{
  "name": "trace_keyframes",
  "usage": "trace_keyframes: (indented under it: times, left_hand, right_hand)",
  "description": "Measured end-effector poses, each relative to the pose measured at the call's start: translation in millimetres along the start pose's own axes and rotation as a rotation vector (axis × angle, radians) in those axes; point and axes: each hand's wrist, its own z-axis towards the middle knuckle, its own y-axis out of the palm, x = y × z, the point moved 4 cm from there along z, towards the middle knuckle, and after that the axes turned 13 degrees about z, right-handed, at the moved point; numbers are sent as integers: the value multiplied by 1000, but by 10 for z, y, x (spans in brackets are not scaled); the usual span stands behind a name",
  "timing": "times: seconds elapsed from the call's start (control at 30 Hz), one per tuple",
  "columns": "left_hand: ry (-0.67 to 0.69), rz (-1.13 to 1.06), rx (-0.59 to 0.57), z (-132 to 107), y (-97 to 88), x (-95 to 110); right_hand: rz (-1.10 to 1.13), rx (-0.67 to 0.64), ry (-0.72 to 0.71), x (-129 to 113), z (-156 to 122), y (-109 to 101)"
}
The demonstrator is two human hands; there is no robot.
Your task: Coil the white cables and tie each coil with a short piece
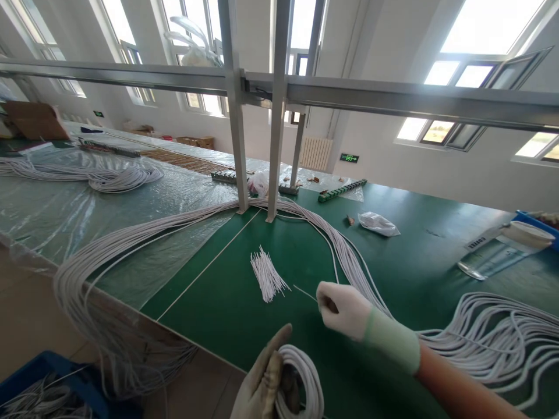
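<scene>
At the bottom of the head view my left hand point(261, 381), in a worn pale glove, is closed around a coil of white cable point(311, 378). Its index finger points up beside the loop, and part of the coil is cut off by the picture's lower edge. My right hand point(345, 309), in a white glove with a pale green cuff, pinches a thin short tie point(304, 292) that sticks out to the left, above the green table point(218, 317). Just left of that tie lies a loose bundle of short white ties point(267, 274).
Long white cables point(144, 235) run across the table behind two metal posts point(276, 116) and hang over the left edge. More cables point(493, 331) lie at right, near a clear cup point(498, 253). A plastic bag point(378, 223) lies farther back. A blue bin point(52, 372) stands lower left.
</scene>
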Motion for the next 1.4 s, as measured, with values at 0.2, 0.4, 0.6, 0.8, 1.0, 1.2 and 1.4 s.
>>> trace_keyframes:
  times: [0.2,0.4,0.6,0.8,1.0,1.2,1.4]
  left_hand:
    - [23,17,-125,-207,131,228]
    - [29,27,-168,-407,298,384]
    - [14,-34,-177,-481,393,404]
    - [0,-7,-197,-597,458,438]
    - [64,19,-323,-565,581,499]
    - [-10,-3,-401,-572,660,460]
    - [-58,-4,-434,-576,693,379]
  right_hand:
    - [-23,59,-174,108,-855,210]
    - [-67,105,-195,197,-1159,221]
    - [-19,46,-231,246,-1286,272]
    - [6,53,-253,213,-1373,268]
    - [175,97,-315,94,-1438,322]
    - [223,132,-276,106,-1441,366]
    - [241,216,-312,151,-1442,363]
